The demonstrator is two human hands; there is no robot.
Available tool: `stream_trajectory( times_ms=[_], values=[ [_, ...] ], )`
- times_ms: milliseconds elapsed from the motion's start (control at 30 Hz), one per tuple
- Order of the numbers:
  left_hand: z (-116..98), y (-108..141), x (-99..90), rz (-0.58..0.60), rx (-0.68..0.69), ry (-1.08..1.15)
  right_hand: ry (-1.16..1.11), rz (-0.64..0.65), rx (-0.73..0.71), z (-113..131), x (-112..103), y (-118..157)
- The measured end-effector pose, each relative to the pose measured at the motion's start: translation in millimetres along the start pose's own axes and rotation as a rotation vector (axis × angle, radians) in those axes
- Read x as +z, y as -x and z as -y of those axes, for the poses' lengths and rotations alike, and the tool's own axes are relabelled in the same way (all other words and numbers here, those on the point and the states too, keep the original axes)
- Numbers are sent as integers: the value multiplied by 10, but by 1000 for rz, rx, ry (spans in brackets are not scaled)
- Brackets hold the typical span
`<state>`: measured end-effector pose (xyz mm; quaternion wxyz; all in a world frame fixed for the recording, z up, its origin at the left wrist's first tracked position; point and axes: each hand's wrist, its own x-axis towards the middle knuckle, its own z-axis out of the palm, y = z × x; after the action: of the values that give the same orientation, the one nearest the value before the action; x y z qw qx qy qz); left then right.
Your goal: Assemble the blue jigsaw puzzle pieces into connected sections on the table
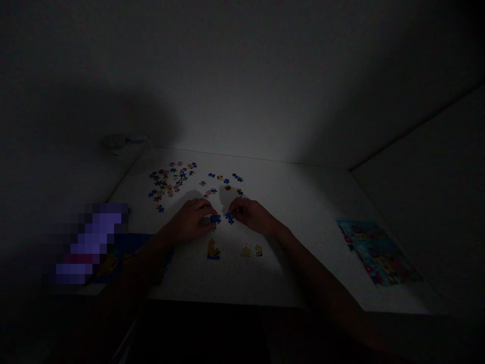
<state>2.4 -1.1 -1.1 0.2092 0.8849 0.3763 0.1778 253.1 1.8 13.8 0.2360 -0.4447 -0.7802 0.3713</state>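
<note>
My left hand [191, 220] pinches a blue jigsaw piece [215, 219] at its fingertips. My right hand [252, 214] holds another blue jigsaw piece [229, 218], and the two pieces are very close together above the white table [288, 202]. A loose pile of small multicoloured jigsaw pieces [168, 183] lies beyond my left hand, with scattered pieces [223, 183] beyond my right. Nearer me sit a small joined yellow-and-blue puzzle section [213, 249] and two yellow pieces [252, 251].
A printed colourful puzzle picture [379, 252] lies at the table's right side. A dark printed box [125, 255] sits at the near left edge, next to a pixelated purple patch [87, 243]. White walls rise behind the table, and the room is dim.
</note>
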Motion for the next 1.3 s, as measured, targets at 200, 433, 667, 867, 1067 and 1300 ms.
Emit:
stream_trajectory(
  times_ms=[200,433,667,867,1067,1300],
  values=[
    [7,-3,5,2,3,-3,-14,8,-8,-32,45,5],
    [1,-3,-8,10,-1,6,76,25,-54,-19,114,-14],
    [4,-11,0,2,3,-12,220,-34,-67,-18,176,-21],
    [2,-9,-6,10,9,0,28,-36,-42,-27,182,-32],
    [4,-9,-6,12,11,-16,-283,3,76,-68,-73,10],
    [14,-7,1,0,27,-9,-169,36,89,-89,-117,32]
  ],
)
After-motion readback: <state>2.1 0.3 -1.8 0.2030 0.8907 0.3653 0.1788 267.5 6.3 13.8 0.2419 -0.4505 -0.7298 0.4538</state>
